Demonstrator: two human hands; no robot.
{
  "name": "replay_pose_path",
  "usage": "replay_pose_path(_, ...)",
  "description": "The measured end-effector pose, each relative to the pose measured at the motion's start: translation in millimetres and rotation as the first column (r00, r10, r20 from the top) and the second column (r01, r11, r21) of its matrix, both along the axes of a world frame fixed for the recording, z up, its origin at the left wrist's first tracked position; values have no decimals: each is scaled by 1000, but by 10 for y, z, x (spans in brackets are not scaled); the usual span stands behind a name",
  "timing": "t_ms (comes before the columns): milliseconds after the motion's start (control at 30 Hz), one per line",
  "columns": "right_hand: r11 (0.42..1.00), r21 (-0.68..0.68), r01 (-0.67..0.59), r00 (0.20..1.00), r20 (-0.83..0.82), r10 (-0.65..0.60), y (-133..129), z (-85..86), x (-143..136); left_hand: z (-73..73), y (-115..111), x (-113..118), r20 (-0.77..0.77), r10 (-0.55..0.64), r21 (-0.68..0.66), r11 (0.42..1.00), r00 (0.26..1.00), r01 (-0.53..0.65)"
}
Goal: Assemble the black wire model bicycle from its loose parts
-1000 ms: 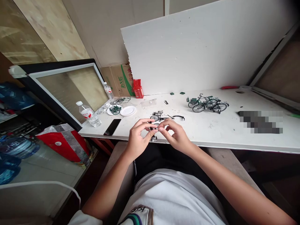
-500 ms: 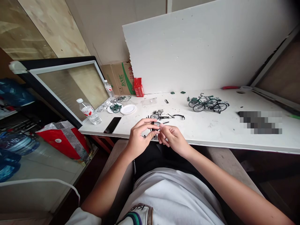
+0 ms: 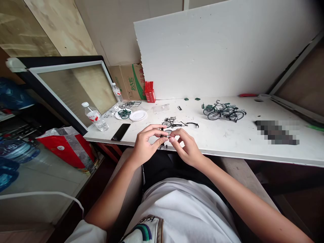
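Both my hands meet over the near edge of the white table [image 3: 227, 138]. My left hand [image 3: 145, 145] and my right hand [image 3: 186, 148] pinch a small black model bicycle part [image 3: 165, 136] with a wheel between their fingertips. Just beyond them on the table lie loose black bicycle parts [image 3: 177, 124], among them a wheel and a curved mudguard. Further right stand finished green model bicycles [image 3: 224, 111].
A black phone [image 3: 120, 132] lies near the table's left front edge, with a water bottle [image 3: 95, 117] at the corner. White plates [image 3: 138, 115] and another green model sit behind. A red box [image 3: 150, 91], a cardboard carton [image 3: 129, 82] and a white board stand at the back.
My hands have stayed together on the small part, with the fingers shifting their hold slightly. The view has drifted a little, so the table appears slightly higher.
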State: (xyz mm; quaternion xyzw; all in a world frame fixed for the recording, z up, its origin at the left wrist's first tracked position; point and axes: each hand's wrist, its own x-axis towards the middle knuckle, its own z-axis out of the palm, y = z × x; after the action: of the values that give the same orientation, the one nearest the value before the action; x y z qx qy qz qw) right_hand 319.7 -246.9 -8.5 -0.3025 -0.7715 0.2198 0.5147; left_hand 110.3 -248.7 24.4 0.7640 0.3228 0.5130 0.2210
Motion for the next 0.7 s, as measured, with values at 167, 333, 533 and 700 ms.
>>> replay_pose_path(167, 994, 104, 25, 998, 49, -31, 46, -4, 45, -42, 9, 17, -6, -14, -34, 999, 1000, 13)
replay_pose_path(333, 981, 195, 6, 997, 77, -22, 93, -31, 73, -78, 15, 25, 30, -42, -85, 995, 999, 44)
replay_pose_path(533, 1000, 0, -21, 998, -54, 21, 5, -47, -21, -44, -34, 60, 40, -68, -84, 994, 997, 71)
replay_pose_path(700, 964, -260, -47, 987, -162, 5, -99, -20, -95, -54, -44, 80, 35, -72, -75, 994, 997, 74)
